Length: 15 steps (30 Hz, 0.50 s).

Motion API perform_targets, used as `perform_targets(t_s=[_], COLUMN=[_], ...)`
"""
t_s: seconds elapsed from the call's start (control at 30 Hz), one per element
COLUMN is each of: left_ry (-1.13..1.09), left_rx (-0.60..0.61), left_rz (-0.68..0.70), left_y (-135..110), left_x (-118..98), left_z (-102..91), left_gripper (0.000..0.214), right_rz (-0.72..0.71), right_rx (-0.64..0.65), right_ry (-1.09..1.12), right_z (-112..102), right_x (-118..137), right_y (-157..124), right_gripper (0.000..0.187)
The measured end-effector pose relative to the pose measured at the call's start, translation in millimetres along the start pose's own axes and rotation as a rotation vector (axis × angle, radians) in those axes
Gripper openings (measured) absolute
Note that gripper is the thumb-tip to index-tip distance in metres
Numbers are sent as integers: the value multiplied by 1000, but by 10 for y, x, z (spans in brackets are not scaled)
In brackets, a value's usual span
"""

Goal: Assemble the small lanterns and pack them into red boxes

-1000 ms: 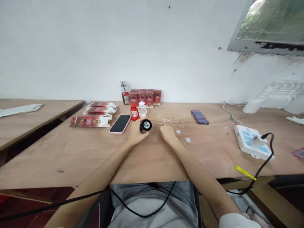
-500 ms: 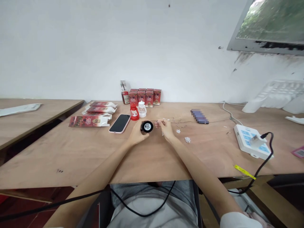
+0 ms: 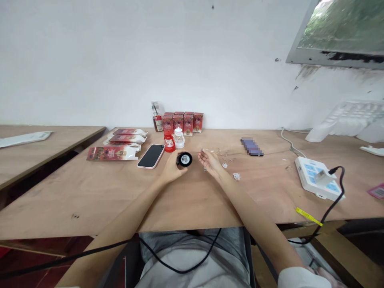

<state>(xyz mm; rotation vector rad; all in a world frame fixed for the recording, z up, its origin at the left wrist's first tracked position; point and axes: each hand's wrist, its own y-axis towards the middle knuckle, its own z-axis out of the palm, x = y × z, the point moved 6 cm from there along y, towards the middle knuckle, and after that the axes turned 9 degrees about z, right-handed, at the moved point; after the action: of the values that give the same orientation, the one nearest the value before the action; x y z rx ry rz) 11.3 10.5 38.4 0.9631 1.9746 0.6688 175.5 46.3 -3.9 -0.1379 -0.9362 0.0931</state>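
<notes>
My left hand [image 3: 171,168] is wrapped round a small black round part [image 3: 184,159] with a pale centre, holding it just above the wooden table [image 3: 120,188]. My right hand [image 3: 210,162] hovers a little to the right of that part, palm turned up, its fingertips pinched on a tiny pale piece too small to name. Small white parts [image 3: 237,176] and thin wire bits [image 3: 223,153] lie scattered just right of that hand.
A pink-cased phone [image 3: 151,156] lies left of my left hand. A red mini lantern [image 3: 169,143], a white one [image 3: 179,138], red boxes [image 3: 184,121] and flat red cartons [image 3: 114,153] sit behind. A white power strip [image 3: 318,178] with a black cable is at right.
My right hand lifted off the table, moved toward the black part, then turned palm up with something pinched in its fingertips. The left hand kept its hold.
</notes>
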Motion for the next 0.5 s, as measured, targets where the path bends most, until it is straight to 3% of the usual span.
perform_targets(t_s=[0.2, 0.37, 0.5], left_ry=[4, 50, 84], left_rx=[26, 70, 86], left_rz=[12, 36, 60], left_y=[-1, -15, -7], left_x=[-14, -5, -27], left_z=[17, 39, 34], left_gripper=[50, 53, 53], right_rz=[-92, -216, -292], right_rx=[-6, 28, 14], right_ry=[-27, -115, -208], right_z=[-12, 80, 171], right_x=[71, 123, 125], right_y=[-3, -97, -193], right_gripper=[22, 33, 31])
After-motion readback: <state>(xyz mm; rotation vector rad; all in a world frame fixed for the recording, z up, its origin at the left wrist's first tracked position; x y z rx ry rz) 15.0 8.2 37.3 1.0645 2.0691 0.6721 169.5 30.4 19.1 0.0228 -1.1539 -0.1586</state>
